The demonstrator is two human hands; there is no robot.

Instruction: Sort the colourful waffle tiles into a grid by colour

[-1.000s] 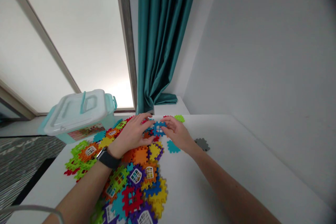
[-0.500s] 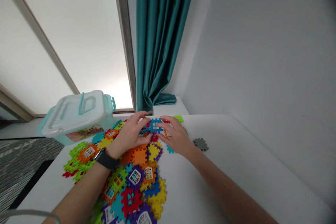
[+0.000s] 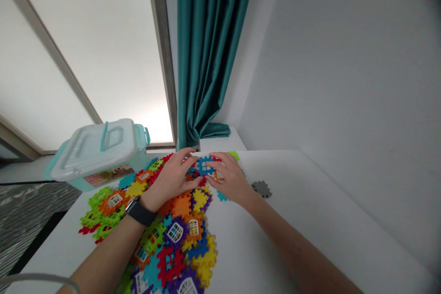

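Field notes, from beside the white table (image 3: 310, 225): two bare forearms reach in from the bottom of the frame, and both hands work at the far end of a heap of interlocking plastic tiles (image 3: 181, 206), just below frame centre.

The left hand (image 3: 170, 180), with a black-strapped watch (image 3: 139, 213) on its wrist, and the right hand (image 3: 230, 179) lie palms down, close together. A blue window tile (image 3: 206, 165) sits between them, at the fingertips of both, on top of the heap. Whether they are actually gripping it, I cannot tell.

A gray tile (image 3: 261, 189) lies apart on the table, right of the right hand; a teal tile (image 3: 222, 196) sits just below that hand. At upper left, a lidded plastic storage box (image 3: 96, 149) stands at the table's far corner. A teal curtain (image 3: 206, 46) hangs above.
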